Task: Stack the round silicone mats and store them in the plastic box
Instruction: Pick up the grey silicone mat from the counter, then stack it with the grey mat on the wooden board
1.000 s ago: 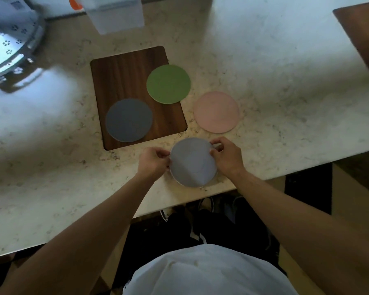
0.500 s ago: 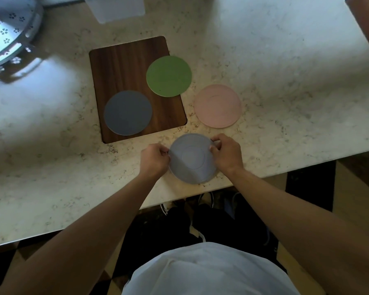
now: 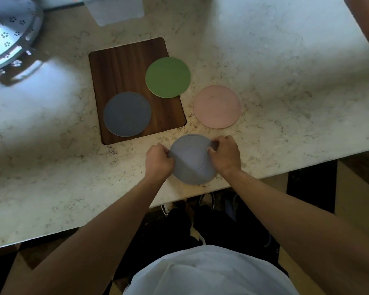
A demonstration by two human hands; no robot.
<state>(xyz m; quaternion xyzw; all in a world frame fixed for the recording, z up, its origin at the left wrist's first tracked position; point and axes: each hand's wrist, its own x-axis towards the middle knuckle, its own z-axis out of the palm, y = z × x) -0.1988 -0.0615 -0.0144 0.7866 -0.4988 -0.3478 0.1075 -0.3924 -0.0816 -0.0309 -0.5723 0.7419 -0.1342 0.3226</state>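
Note:
A light grey round mat point(image 3: 192, 161) sits near the counter's front edge, pinched on its left rim by my left hand point(image 3: 159, 162) and on its right rim by my right hand point(image 3: 224, 154). A dark grey mat point(image 3: 127, 114) and a green mat point(image 3: 167, 77) lie on a dark wooden board point(image 3: 124, 64); the green one overhangs the board's right edge. A pink mat point(image 3: 217, 106) lies flat on the counter to the right of the board. The clear plastic box point(image 3: 115, 9) stands at the far edge, cut off by the frame's top.
A perforated metal pan point(image 3: 8, 37) lies at the far left. A second brown board point(image 3: 366, 24) shows at the far right edge. The marble counter's front edge point(image 3: 285, 173) runs just below my hands, with the floor and shoes beneath.
Both hands keep their grip on the light grey mat at the same spot by the front edge. The view has shifted slightly as my head moved.

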